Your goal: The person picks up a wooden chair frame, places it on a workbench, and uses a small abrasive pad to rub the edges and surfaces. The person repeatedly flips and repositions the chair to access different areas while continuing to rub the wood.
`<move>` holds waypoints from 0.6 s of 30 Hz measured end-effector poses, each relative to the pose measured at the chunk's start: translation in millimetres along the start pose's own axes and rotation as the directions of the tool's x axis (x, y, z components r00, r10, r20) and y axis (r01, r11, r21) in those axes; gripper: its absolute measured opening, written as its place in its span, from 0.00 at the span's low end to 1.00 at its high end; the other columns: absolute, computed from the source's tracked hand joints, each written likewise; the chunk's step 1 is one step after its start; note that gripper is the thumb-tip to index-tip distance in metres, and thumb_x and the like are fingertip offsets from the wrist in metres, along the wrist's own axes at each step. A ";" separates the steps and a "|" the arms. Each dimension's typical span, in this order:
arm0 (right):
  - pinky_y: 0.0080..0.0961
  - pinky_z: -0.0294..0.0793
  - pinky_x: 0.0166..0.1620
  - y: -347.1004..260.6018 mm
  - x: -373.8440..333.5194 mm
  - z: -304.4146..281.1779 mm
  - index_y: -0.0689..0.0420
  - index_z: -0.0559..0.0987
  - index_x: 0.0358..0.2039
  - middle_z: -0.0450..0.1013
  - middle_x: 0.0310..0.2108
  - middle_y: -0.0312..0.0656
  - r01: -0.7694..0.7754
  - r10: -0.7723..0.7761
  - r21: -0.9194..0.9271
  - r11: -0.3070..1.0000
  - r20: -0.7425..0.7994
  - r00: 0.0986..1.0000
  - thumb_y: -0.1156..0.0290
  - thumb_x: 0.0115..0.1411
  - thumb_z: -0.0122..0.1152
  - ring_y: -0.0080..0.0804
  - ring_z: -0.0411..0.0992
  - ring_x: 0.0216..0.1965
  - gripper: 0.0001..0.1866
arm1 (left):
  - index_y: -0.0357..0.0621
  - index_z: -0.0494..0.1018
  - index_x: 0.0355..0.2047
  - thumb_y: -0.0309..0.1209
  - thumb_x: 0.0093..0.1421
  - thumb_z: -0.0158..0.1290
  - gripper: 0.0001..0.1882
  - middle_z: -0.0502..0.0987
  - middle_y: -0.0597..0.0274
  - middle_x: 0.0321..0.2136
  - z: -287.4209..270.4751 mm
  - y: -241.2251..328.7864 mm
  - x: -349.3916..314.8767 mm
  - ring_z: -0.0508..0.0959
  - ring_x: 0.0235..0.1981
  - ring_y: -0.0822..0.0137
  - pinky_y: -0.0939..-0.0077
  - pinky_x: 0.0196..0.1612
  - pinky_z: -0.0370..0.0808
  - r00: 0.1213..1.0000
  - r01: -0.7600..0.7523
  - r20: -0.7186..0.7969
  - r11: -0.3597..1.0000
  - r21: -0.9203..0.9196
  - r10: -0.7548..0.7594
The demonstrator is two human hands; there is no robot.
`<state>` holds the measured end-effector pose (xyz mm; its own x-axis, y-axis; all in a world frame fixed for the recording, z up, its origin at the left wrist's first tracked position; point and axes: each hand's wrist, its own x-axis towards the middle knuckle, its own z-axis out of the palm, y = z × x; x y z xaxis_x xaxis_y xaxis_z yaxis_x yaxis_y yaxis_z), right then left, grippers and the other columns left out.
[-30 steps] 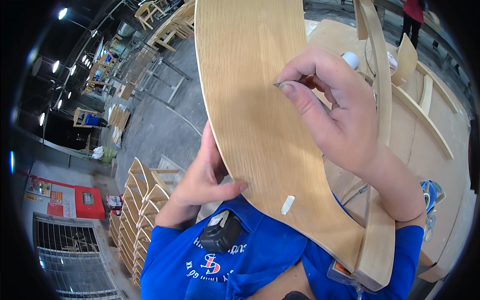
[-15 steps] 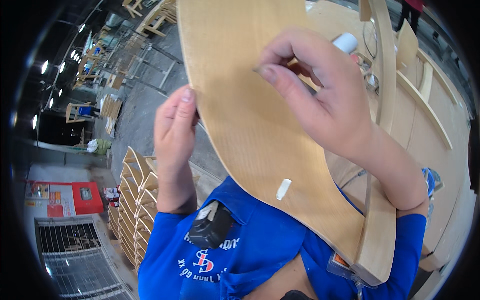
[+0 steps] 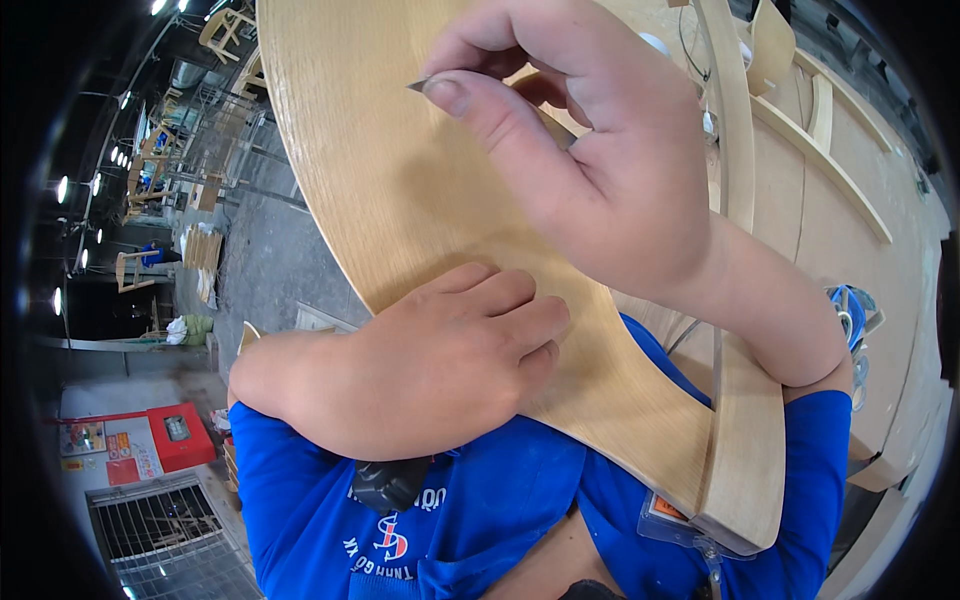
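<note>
A broad, curved light-wood chair panel lies in front of me, its narrow lower end meeting a thick wooden rail by my chest. Above the panel, my right hand is closed in a pinch, with a small dark pointed blade-like piece poking out between thumb and forefinger; the rest of it is hidden in the palm. My left hand reaches across the panel's lower part, its fingers curled down against the wood. Its fingertips are hidden, and so is the spot where a white strip was.
A wooden worktable on the right bears curved wooden parts and a blue object. Left of the panel is the grey floor, with chair frames farther off. A red box hangs on the wall.
My left hand has left the panel's left edge and moved down and right onto its face, covering the white strip. My right hand has shifted up and left in the picture, still pinching.
</note>
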<state>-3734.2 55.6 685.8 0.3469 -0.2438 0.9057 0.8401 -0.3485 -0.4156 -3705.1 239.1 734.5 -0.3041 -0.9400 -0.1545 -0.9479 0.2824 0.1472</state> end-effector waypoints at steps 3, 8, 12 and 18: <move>0.24 0.70 0.34 -4.5 0.6 -1.8 0.61 0.77 0.38 0.71 0.29 0.43 -0.030 0.031 -0.033 0.999 0.023 0.999 0.85 0.60 0.62 0.33 0.72 0.30 0.08 | 0.38 0.76 0.30 0.31 0.52 0.55 0.09 0.71 0.59 0.37 -4.5 -1.8 7.5 0.74 0.43 0.61 0.67 0.49 0.71 0.999 -0.023 0.039 0.999 0.039 0.022; 0.24 0.70 0.34 -9.4 2.8 -2.2 0.61 0.77 0.38 0.71 0.30 0.43 -0.058 0.062 -0.076 0.995 0.050 0.997 0.85 0.60 0.62 0.32 0.72 0.30 0.08 | 0.38 0.77 0.32 0.31 0.52 0.55 0.10 0.72 0.59 0.40 -4.6 -10.1 18.3 0.74 0.44 0.60 0.67 0.50 0.70 0.997 -0.058 0.051 0.997 0.057 0.055; 0.24 0.70 0.34 -14.7 3.2 -7.8 0.61 0.78 0.38 0.72 0.31 0.43 -0.078 0.087 -0.113 0.991 0.078 0.993 0.85 0.60 0.62 0.32 0.72 0.31 0.07 | 0.39 0.77 0.35 0.29 0.55 0.56 0.09 0.74 0.56 0.40 -4.9 -13.9 7.3 0.76 0.43 0.57 0.64 0.47 0.72 0.986 -0.162 0.007 0.977 -0.139 0.164; 0.23 0.70 0.34 -22.8 6.0 -24.6 0.62 0.79 0.39 0.72 0.31 0.43 -0.110 0.127 -0.175 0.978 0.088 0.988 0.84 0.60 0.62 0.31 0.72 0.31 0.07 | 0.39 0.67 0.55 0.28 0.69 0.50 0.16 0.75 0.48 0.45 -37.1 -35.3 -17.2 0.78 0.43 0.56 0.61 0.47 0.74 0.544 -0.240 -0.819 0.901 -0.361 -0.183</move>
<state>-3761.5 39.8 698.7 0.4862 -0.2053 0.8494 0.7108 -0.4725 -0.5211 -3662.9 238.3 768.2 0.0858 -0.7200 0.6886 -0.7468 0.4111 0.5229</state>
